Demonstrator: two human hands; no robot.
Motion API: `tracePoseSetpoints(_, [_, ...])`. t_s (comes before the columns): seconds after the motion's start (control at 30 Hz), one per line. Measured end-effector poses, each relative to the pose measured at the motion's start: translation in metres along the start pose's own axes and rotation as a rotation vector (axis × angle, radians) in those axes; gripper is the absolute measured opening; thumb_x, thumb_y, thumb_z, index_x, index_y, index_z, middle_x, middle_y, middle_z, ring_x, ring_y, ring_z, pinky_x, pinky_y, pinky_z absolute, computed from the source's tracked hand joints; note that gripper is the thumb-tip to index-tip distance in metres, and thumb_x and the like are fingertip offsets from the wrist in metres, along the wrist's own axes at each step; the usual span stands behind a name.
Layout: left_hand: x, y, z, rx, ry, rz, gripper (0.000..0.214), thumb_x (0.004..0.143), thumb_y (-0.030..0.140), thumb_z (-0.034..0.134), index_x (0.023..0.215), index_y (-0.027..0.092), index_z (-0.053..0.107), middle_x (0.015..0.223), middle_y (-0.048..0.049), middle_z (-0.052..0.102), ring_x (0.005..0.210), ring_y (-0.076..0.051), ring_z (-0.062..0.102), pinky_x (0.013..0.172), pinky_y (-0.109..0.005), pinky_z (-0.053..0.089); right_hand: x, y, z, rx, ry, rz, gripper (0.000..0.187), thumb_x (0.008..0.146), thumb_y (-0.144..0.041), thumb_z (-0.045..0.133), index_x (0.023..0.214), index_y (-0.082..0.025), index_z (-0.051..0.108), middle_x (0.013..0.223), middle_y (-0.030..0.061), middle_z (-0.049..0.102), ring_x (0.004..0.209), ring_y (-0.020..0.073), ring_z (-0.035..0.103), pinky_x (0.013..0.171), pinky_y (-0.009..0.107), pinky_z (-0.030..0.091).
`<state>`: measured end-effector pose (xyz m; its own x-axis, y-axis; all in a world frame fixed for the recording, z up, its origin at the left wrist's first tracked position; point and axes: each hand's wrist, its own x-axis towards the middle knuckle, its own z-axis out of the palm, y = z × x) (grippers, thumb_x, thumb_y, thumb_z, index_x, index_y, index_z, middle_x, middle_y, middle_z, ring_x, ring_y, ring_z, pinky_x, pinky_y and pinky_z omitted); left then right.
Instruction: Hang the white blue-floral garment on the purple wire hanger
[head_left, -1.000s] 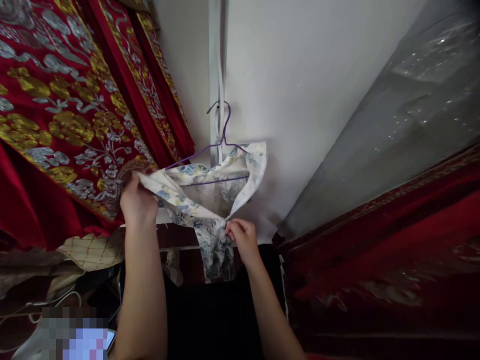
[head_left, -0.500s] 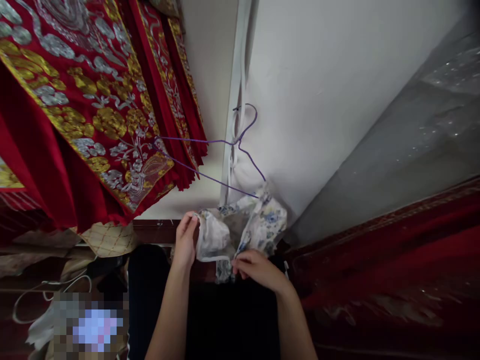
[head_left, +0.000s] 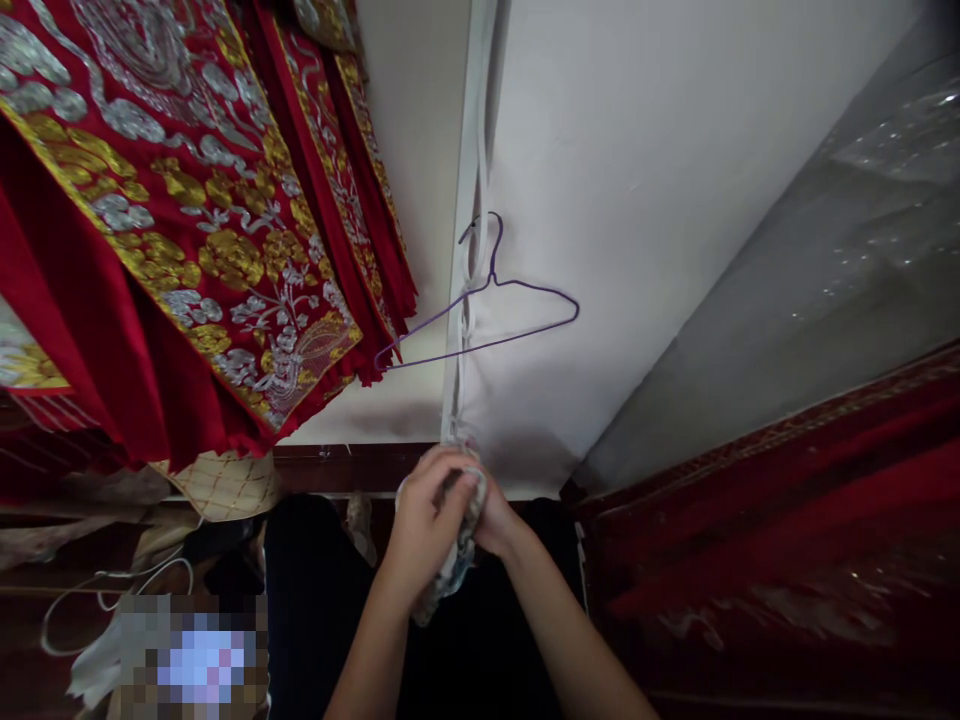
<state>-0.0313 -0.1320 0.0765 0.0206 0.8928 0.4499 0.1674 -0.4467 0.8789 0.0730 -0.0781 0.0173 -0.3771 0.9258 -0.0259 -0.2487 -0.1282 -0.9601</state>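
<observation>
A: Where's the cloth (head_left: 450, 578), from where you're standing?

B: Lower centre of the frame, bunched up right between the two hands. It's whitish with a blue and grey pattern, and the fingers cover a good part of it.

A: What's the left hand (head_left: 437, 510) doing?

B: Curled round it. The fingers arch over the top, the thumb points up along the near side, and a pale edge of cloth shows just beyond the thumb tip.

A: And the right hand (head_left: 495, 515)?

B: Closed on the cloth from the right side, close against the left. I can't make out its fingertips; they're hidden.

A: Does any of it hang down?

B: Yes, a crumpled end drops below the hands, in front of the dark trousers (head_left: 322, 565).

A: And the hanger (head_left: 493, 276)?

B: Above the hands, near the middle of the frame, well apart from the cloth. It's thin and purple, its hook up at the white strap (head_left: 482, 150) by the wall (head_left: 637, 150).

A: What's beside it?

B: The red drape (head_left: 225, 260), all gold and silver work, filling the upper left. The hanger's left end overlaps its lower edge; I can't tell whether they touch.
</observation>
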Motion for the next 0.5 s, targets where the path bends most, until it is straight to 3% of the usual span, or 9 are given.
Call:
tracePoseSetpoints(0.07, [0.001,-0.016,-0.009,0.003,0.169,-0.066,0.016,0.096,0.03,0.056,0.104,0.021,0.067,0.107,-0.0067,0.066,0.104,-0.021,0.061,0.096,-0.033,0.045,0.0,-0.012,-0.001,0.044,-0.152,0.118,0.069,0.085,-0.081,0.033,0.082,-0.021,0.069,0.071,0.0058,0.066,0.068,0.0192,0.063,0.061,0.03,0.051])
tracePoseSetpoints(0.13, [0.0,-0.032,-0.018,-0.016,0.25,-0.12,0.025,0.095,0.034,0.057,0.116,0.022,0.063,0.117,-0.0075,0.065,0.111,-0.021,0.06,0.1,-0.033,0.043,0.002,-0.029,-0.006,-0.013,-0.309,0.146,0.054,0.08,-0.072,0.057,0.084,-0.02,0.069,0.073,0.0032,0.066,0.066,0.0162,0.06,0.062,0.027,0.048])
tracePoseSetpoints(0.2, [0.0,-0.043,-0.027,-0.06,0.2,-0.178,0.037,0.096,0.038,0.054,0.13,0.024,0.056,0.127,-0.0082,0.062,0.118,-0.022,0.057,0.102,-0.034,0.042,0.007,-0.049,-0.015,-0.191,-0.38,0.046,0.038,0.066,-0.051,0.08,0.081,-0.018,0.068,0.071,-0.0005,0.064,0.062,0.0128,0.055,0.059,0.023,0.045])
tracePoseSetpoints(0.23, [0.0,-0.047,-0.031,-0.076,0.118,-0.214,0.039,0.097,0.041,0.051,0.132,0.024,0.055,0.127,-0.0081,0.062,0.118,-0.023,0.057,0.102,-0.035,0.043,0.011,-0.06,-0.02,-0.298,-0.394,-0.022,0.034,0.061,-0.04,0.085,0.078,-0.016,0.068,0.068,-0.0019,0.062,0.06,0.0116,0.052,0.057,0.022,0.043])
tracePoseSetpoints(0.3, [-0.001,-0.049,-0.039,-0.054,-0.14,-0.293,0.037,0.098,0.045,0.048,0.119,0.021,0.065,0.111,-0.0073,0.069,0.105,-0.024,0.062,0.094,-0.034,0.047,0.021,-0.081,-0.03,-0.482,-0.349,-0.179,0.023,0.06,-0.027,0.083,0.07,-0.015,0.065,0.062,-0.0031,0.058,0.057,0.0109,0.048,0.054,0.022,0.04])
tracePoseSetpoints(0.37, [0.0,-0.048,-0.046,0.023,-0.391,-0.324,0.036,0.094,0.047,0.053,0.094,0.017,0.073,0.087,-0.0056,0.07,0.086,-0.025,0.063,0.083,-0.034,0.049,0.032,-0.101,-0.04,-0.562,-0.202,-0.368,0.013,0.064,-0.02,0.076,0.065,-0.015,0.064,0.061,-0.0031,0.056,0.058,0.0113,0.048,0.055,0.022,0.04])
tracePoseSetpoints(0.43, [0.003,-0.045,-0.05,0.057,-0.482,-0.284,0.032,0.089,0.045,0.061,0.083,0.016,0.074,0.081,-0.0051,0.069,0.082,-0.024,0.062,0.08,-0.033,0.049,0.044,-0.117,-0.045,-0.512,-0.022,-0.531,0.006,0.066,-0.017,0.071,0.07,-0.016,0.067,0.065,-0.0029,0.059,0.061,0.0115,0.05,0.058,0.022,0.041])
tracePoseSetpoints(0.5, [0.007,-0.045,-0.051,0.013,-0.449,-0.21,0.027,0.086,0.041,0.065,0.08,0.016,0.075,0.092,-0.0071,0.069,0.091,-0.026,0.062,0.088,-0.034,0.048,0.057,-0.126,-0.046,-0.411,0.064,-0.588,0.017,0.069,-0.019,0.068,0.086,-0.017,0.071,0.073,-0.0027,0.063,0.064,0.0112,0.053,0.061,0.021,0.042])
